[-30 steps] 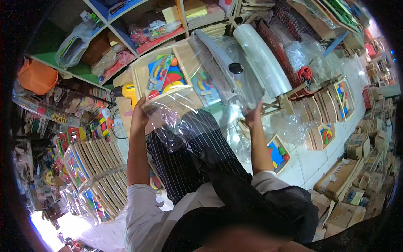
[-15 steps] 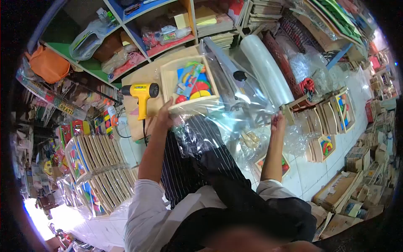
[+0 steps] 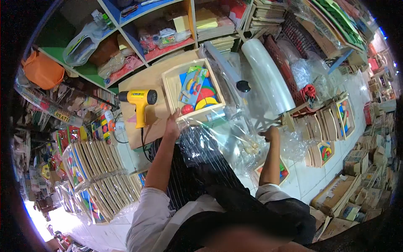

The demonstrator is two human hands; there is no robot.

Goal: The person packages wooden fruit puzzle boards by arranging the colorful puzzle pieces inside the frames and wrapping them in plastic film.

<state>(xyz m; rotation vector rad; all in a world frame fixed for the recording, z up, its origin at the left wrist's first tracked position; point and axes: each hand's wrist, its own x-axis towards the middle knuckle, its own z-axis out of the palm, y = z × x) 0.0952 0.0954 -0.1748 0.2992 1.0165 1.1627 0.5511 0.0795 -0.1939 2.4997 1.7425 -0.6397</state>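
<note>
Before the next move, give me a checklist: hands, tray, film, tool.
1. Left hand at the wooden tray's near left corner: ok.
2. Printed card inside the tray: ok, over coloured pieces.
3. Clear film smooth: not ok, creased.
4. Right hand gripping film: cannot tell; fingers curled, grip unclear.
5. Yellow heat gun set down: ok, on the board beside the tray.

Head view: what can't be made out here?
All in the head view:
Print on the card: too small.
Some coloured pieces: covered by that card.
Whether the right hand's grip holds the clear film: obscured by glare.
Middle of the floor tray: hidden by the right forearm.
</note>
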